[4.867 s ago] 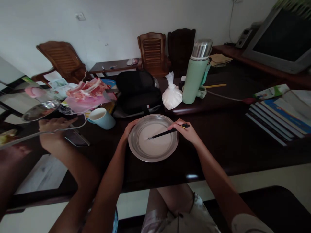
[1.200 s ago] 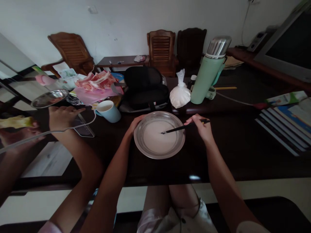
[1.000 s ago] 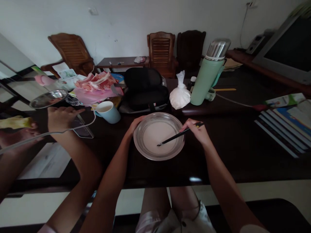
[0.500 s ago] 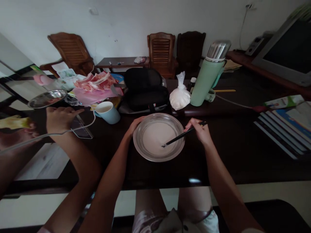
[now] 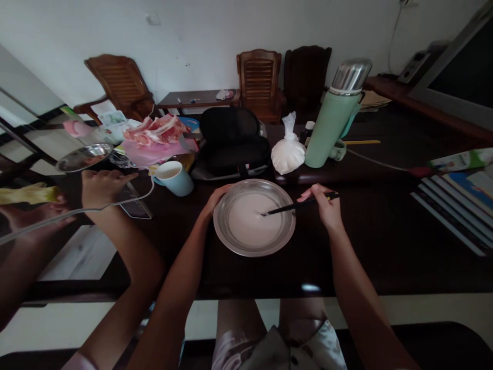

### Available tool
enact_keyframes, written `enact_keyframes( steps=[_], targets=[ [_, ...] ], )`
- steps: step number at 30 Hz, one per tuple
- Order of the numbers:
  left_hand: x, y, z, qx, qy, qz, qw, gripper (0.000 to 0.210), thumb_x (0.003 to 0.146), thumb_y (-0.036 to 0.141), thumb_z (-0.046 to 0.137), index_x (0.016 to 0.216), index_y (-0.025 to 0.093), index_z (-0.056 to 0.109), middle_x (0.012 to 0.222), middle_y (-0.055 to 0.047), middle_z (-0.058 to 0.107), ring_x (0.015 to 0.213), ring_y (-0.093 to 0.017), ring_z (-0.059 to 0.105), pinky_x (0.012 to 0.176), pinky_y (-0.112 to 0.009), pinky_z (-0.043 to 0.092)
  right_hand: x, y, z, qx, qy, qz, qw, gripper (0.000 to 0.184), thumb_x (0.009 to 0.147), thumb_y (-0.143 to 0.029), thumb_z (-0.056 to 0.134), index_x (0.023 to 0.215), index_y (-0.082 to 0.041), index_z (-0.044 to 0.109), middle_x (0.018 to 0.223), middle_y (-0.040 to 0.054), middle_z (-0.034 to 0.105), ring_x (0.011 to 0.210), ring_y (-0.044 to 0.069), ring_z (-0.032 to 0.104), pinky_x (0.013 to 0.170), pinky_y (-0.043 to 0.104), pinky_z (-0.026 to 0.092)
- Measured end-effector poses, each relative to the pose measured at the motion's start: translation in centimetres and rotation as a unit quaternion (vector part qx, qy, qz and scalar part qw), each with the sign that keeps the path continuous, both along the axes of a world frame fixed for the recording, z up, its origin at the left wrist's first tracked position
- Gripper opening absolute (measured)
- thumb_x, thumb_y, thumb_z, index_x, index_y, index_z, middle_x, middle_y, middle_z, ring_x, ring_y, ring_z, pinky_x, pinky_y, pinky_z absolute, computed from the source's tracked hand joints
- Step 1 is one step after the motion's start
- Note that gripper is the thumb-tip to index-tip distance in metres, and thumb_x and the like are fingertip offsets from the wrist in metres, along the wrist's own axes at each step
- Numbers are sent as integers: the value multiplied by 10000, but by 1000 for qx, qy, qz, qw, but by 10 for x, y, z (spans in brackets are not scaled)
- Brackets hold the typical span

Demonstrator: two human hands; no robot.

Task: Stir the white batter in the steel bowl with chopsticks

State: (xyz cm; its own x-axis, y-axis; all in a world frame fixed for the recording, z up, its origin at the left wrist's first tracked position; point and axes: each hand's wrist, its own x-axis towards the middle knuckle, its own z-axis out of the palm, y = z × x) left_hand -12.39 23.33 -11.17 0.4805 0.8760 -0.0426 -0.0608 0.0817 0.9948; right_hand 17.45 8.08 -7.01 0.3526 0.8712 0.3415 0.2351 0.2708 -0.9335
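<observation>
A round metal bowl (image 5: 254, 254) stands on the dark table in front of me, with a pale, milky liquid (image 5: 250, 228) inside. My left hand (image 5: 216, 199) grips the bowl's left rim, its fingers partly hidden behind the edge. From the right, my right hand (image 5: 321, 201) holds black chopsticks (image 5: 287, 208), pressed so close together that I cannot count them. Their tips dip into the liquid near the bowl's middle. Behind the bowl sits a knotted clear bag of white powder (image 5: 287, 155).
A blue mug (image 5: 177, 181), raw meat (image 5: 156, 131) on pink plastic and a metal dish (image 5: 84, 156) stand left. Another person's hands (image 5: 102, 190) are there, beside a phone and white cable. A black case (image 5: 231, 146), green thermos (image 5: 333, 128) and stacked books (image 5: 454, 205) surround the bowl.
The chopsticks' tips have moved up and away from me in the liquid, and my right hand has tilted them flatter. My left hand stays on the bowl. The whole view has shifted slightly.
</observation>
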Motion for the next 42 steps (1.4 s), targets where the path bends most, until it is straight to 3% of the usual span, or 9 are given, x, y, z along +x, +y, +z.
enact_keyframes(
  steps=[3, 8, 17, 20, 25, 31, 34, 38, 42],
  targets=[
    [1, -1, 0, -13, -6, 14, 1000, 389, 726, 390, 620, 995, 135, 738, 1034, -70, 708, 1028, -254, 611, 1007, -350, 415, -7, -1, 2, -28, 18, 59, 998, 419, 890, -527, 539, 695, -201, 716, 587, 31, 702, 592, 189, 672, 651, 317, 532],
    [3, -1, -8, -42, -38, 53, 997, 333, 728, 355, 574, 903, 130, 747, 935, -64, 720, 933, -241, 629, 943, -338, 457, -18, 0, 0, -26, -46, 135, 989, 385, 883, -526, 554, 765, -210, 739, 744, 43, 747, 760, 202, 699, 745, 323, 532],
    [3, -4, -4, -54, -38, 55, 996, 342, 732, 360, 576, 910, 122, 745, 944, -73, 718, 945, -241, 632, 931, -331, 461, 0, 1, -2, -21, 6, 35, 999, 394, 876, -526, 562, 710, -204, 715, 656, 35, 717, 675, 200, 691, 731, 334, 537],
    [2, -4, -3, -31, -29, 63, 997, 334, 721, 366, 593, 892, 121, 743, 944, -72, 717, 967, -247, 629, 942, -331, 454, -5, -1, 1, -25, -2, 67, 997, 416, 890, -524, 540, 692, -205, 720, 632, 32, 702, 649, 190, 677, 698, 322, 531],
    [0, -1, -7, -19, -15, 42, 999, 399, 730, 407, 592, 954, 108, 733, 939, -83, 716, 970, -255, 631, 949, -352, 451, -15, 1, 0, -17, -75, 153, 985, 355, 892, -494, 555, 780, -226, 760, 797, 40, 739, 815, 199, 682, 785, 331, 524],
    [3, -1, -1, -21, 3, 68, 997, 341, 743, 391, 555, 866, 133, 743, 898, -57, 718, 960, -248, 629, 932, -336, 462, -4, 1, 0, -11, -19, 33, 999, 377, 880, -516, 566, 736, -214, 740, 710, 38, 734, 717, 198, 685, 763, 344, 526],
    [4, -1, 1, -10, 8, 77, 997, 323, 744, 371, 548, 841, 130, 739, 892, -59, 717, 982, -250, 623, 929, -326, 460, -7, 0, 3, -18, -6, 58, 998, 420, 890, -528, 542, 698, -205, 730, 654, 35, 718, 663, 190, 677, 719, 332, 523],
    [2, 0, -4, -28, -22, 54, 998, 377, 733, 400, 574, 915, 111, 733, 886, -73, 715, 920, -236, 638, 876, -313, 470, -17, 1, 3, -13, -63, 145, 987, 380, 901, -497, 541, 758, -216, 752, 778, 43, 743, 794, 193, 687, 761, 321, 516],
    [1, 2, -5, -15, -10, 52, 998, 387, 713, 413, 600, 914, 110, 732, 880, -77, 716, 859, -225, 632, 835, -306, 470, -10, 4, 1, 5, -86, 82, 993, 345, 892, -494, 556, 795, -229, 755, 817, 42, 751, 855, 206, 680, 830, 350, 509]
  ],
)
